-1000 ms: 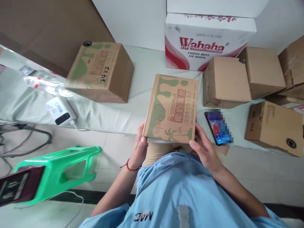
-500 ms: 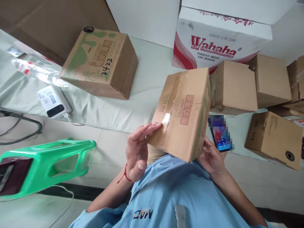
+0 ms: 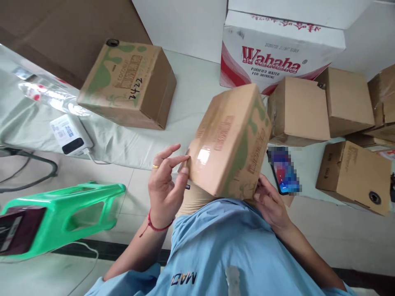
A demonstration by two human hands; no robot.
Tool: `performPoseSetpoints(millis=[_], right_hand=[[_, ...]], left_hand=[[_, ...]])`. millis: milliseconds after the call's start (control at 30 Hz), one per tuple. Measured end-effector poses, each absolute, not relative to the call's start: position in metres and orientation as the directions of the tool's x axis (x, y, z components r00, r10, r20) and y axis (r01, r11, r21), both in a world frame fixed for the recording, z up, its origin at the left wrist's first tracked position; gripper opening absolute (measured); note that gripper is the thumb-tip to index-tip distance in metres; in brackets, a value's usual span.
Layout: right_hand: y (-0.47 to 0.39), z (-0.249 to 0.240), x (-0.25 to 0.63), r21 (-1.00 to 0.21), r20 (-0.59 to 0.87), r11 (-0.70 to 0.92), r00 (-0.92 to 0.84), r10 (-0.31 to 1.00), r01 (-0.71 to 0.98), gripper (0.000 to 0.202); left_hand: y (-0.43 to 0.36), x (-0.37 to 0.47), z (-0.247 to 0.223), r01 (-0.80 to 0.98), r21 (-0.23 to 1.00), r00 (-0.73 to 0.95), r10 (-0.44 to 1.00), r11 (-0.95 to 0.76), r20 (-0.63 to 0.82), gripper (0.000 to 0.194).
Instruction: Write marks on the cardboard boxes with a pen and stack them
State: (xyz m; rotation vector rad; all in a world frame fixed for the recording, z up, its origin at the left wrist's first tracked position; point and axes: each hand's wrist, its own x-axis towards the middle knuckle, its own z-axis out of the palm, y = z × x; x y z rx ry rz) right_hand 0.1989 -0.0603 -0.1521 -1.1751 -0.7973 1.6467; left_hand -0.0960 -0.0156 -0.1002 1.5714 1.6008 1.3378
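Observation:
A brown cardboard box [image 3: 225, 139] with coconut print and shiny clear tape is tilted at the table edge, close to the blue shirt. At its left corner, my left hand [image 3: 168, 183] pinches what looks like the end of the tape between thumb and index finger, the other fingers loosely bent. My right hand [image 3: 271, 201] grips the box's lower right edge, its fingertips partly hidden behind the box. Just right of the box lies a phone [image 3: 284, 170] with a lit, blurred screen.
A box marked 2422 [image 3: 123, 82] stands at left, near a white power bank [image 3: 70, 133] and plastic bottle [image 3: 49, 96]. Several brown boxes [image 3: 305, 107] and a Wahaha carton [image 3: 277, 53] stand at right. A green stool [image 3: 61, 218] is lower left.
The box has turned, showing more of its green-printed side. My left hand has moved left and changed from lying along the box to a pinch at its corner.

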Motion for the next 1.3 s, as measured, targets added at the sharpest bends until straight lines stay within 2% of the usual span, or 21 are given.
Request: performPoseSetpoints(millis=[100, 200, 267, 367, 433, 600, 733, 800, 900, 1033, 1133, 1233, 1300], right_hand=[[-0.053, -0.14, 0.2, -0.921, -0.213, -0.261, -0.188, 0.959, -0.29, 0.062], [-0.045, -0.134, 0.204, -0.975, -0.102, -0.144, -0.233, 0.967, -0.171, 0.057], [-0.042, -0.135, 0.206, -0.988, -0.064, -0.095, -0.233, 0.97, -0.123, 0.053], [-0.037, -0.141, 0.205, -0.986, -0.126, -0.142, -0.172, 0.977, -0.085, 0.048], [-0.03, -0.141, 0.201, -0.98, -0.182, -0.192, -0.153, 0.971, -0.058, 0.051], [-0.015, -0.124, 0.195, -0.971, -0.223, -0.236, -0.236, 0.946, -0.03, 0.063], [-0.023, -0.126, 0.194, -0.964, -0.175, -0.216, -0.241, 0.955, -0.155, 0.07], [-0.03, -0.134, 0.191, -0.955, -0.152, -0.196, -0.198, 0.968, -0.222, 0.067], [-0.038, -0.146, 0.186, -0.932, -0.2, -0.227, -0.121, 0.972, -0.284, 0.059], [-0.043, -0.152, 0.185, -0.919, -0.251, -0.271, -0.103, 0.962, -0.285, 0.062], [-0.047, -0.154, 0.19, -0.939, -0.225, -0.244, -0.101, 0.969, -0.241, 0.063], [-0.05, -0.152, 0.196, -0.987, -0.123, -0.136, -0.141, 0.982, -0.081, 0.057], [-0.05, -0.146, 0.198, -0.996, -0.01, 0.009, -0.21, 0.978, 0.089, 0.061]], left_hand=[[-0.014, -0.108, -0.105, 0.346, 0.934, -0.19, 0.969, -0.086, 0.16, 0.024], [-0.016, -0.117, -0.112, 0.294, 0.95, -0.154, 0.986, 0.108, -0.064, 0.031], [-0.018, -0.12, -0.115, 0.149, 0.966, -0.171, 0.968, 0.211, -0.185, 0.044], [-0.015, -0.118, -0.115, -0.104, 0.965, -0.189, 0.948, 0.241, -0.257, 0.058], [-0.01, -0.114, -0.114, -0.131, 0.965, -0.129, 0.961, 0.227, -0.244, 0.061], [-0.008, -0.112, -0.116, -0.048, 0.991, 0.0, 0.993, 0.122, -0.122, 0.065], [-0.024, -0.12, -0.129, -0.032, 0.995, -0.02, 0.996, -0.093, 0.092, 0.067], [-0.031, -0.118, -0.137, -0.022, 0.98, -0.058, 0.979, -0.197, 0.196, 0.067], [-0.034, -0.108, -0.148, -0.005, 0.964, -0.113, 0.958, -0.268, 0.265, 0.061], [-0.03, -0.097, -0.158, -0.02, 0.96, -0.154, 0.949, -0.28, 0.274, 0.053], [-0.032, -0.097, -0.162, -0.065, 0.979, -0.174, 0.968, -0.193, 0.18, 0.053], [-0.035, -0.1, -0.162, -0.162, 0.982, -0.198, 0.978, -0.1, 0.067, 0.053], [-0.035, -0.102, -0.161, -0.252, 0.963, -0.217, 0.975, -0.095, 0.039, 0.049]])
